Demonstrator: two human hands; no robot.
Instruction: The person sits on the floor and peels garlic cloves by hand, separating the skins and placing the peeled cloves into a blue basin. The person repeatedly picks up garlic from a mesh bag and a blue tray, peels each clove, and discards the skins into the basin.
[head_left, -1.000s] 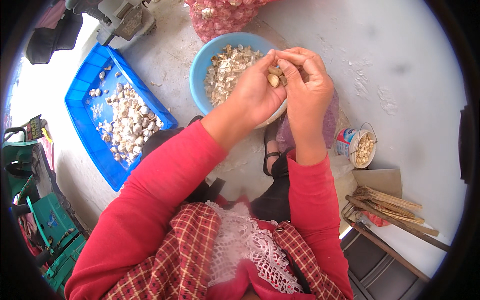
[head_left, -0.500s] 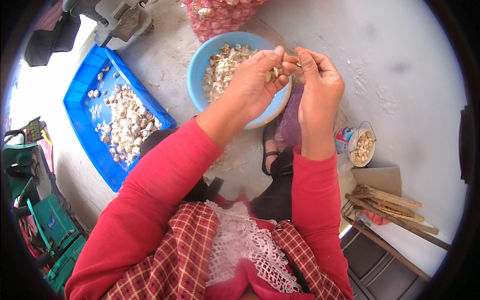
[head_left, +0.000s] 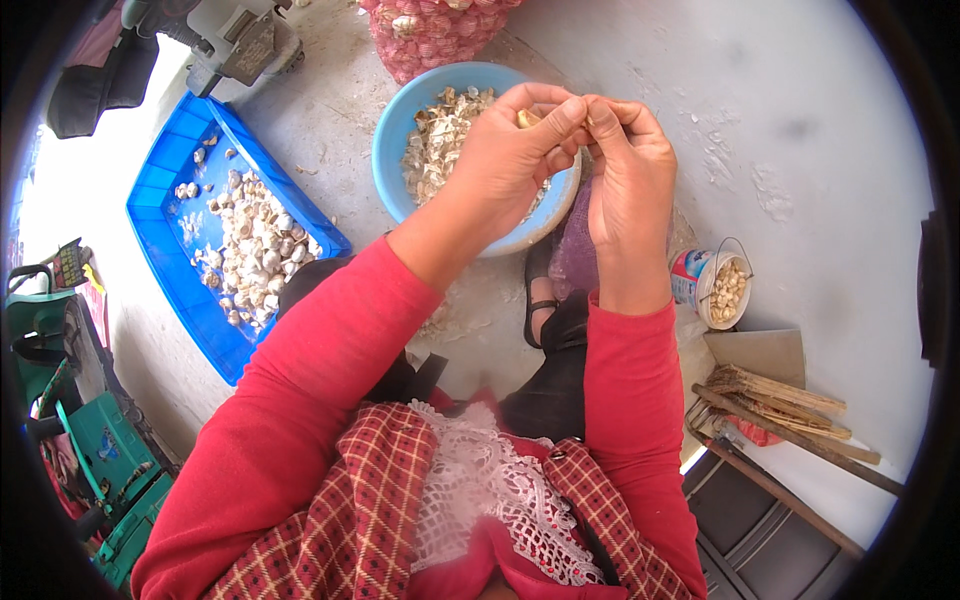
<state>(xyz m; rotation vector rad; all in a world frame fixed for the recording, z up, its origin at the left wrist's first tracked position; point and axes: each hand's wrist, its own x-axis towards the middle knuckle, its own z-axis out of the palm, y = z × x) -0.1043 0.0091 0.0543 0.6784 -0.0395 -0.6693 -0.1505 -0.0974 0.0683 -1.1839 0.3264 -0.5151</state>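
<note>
One blue bowl (head_left: 391, 140), one labelled bucket (head_left: 690, 279) to its right
We see the left hand (head_left: 500, 165) holding garlic (head_left: 527, 118); whether the right hand (head_left: 633, 170) grips anything, we can't tell.

From the person's head, one wide fisheye camera looks steeply down and slightly forward, with the lace collar (head_left: 455, 505) close below at six o'clock, the left hand (head_left: 512, 150) and right hand (head_left: 635, 175) farther out toward one, and the bowl (head_left: 388, 165) beneath them at twelve.
</note>
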